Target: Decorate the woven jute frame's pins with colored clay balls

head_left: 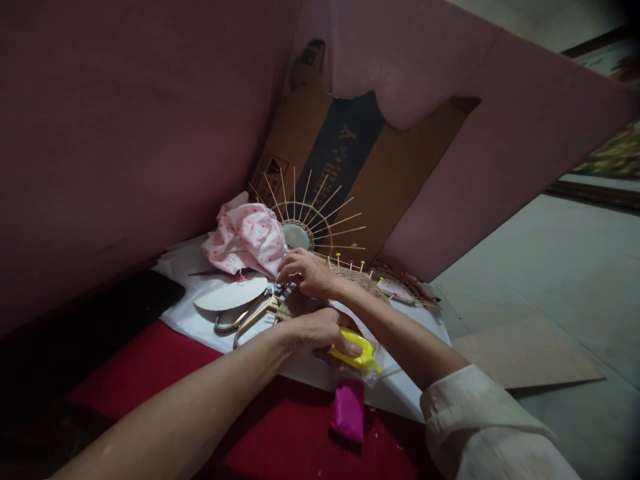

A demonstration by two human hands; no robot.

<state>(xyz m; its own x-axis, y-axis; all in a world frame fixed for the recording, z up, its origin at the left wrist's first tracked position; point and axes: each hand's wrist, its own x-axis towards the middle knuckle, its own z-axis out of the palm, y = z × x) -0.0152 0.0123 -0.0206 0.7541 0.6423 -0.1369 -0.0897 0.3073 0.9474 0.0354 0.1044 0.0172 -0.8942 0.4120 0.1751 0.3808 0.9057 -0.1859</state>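
Observation:
My left hand (325, 330) is closed on a shiny yellow packet (356, 350), its thumb pressed on top. Just beyond it, my right hand (307, 273) has bent fingers drawn together; what they hold, if anything, is hidden. Metal-handled scissors (253, 320) lie left of both hands, close to the right fingertips. Beside them rests a white oval piece (233, 295). A woven twine piece (363, 283) with yellow- and pink-tipped sticks is partly behind my right forearm. Below the yellow packet lies a bright magenta packet (347, 411).
A crumpled pink dotted cloth (245, 237) lies at the back left. Next to it, a round woven piece with radiating sticks (299, 233) leans on a cardboard sheet (285, 133). White sheeting (175, 320) covers part of the red surface (200, 380). Pink panels (150, 133) rise behind.

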